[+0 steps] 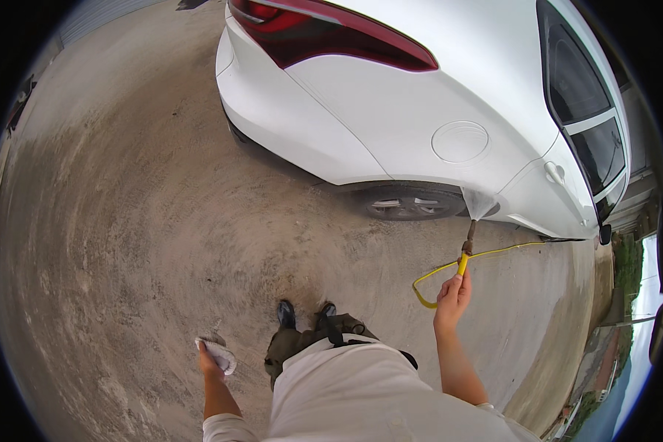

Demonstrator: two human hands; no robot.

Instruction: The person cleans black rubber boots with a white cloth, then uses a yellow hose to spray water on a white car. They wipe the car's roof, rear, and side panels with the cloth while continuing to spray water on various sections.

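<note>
My right hand (454, 298) grips the yellow end of a hose (463, 264) just behind a brownish spray nozzle (469, 235). A fan of water (478, 203) leaves the nozzle and strikes the white body panel (364, 121) of a car at the front of its rear wheel arch. Right beside the spray is the dark rear wheel (411, 203). Down at my left side, my left hand (210, 362) holds a white cloth or wash pad (221, 356); its exact kind is unclear.
Yellow hose (425, 279) loops from my right hand and runs toward the car's side. Concrete ground (160, 232) surrounds my dark boots (286, 315). The car's red tail light (337, 36) and round fuel flap (459, 141) are above the wheel. A side mirror (605, 234) juts out at the right.
</note>
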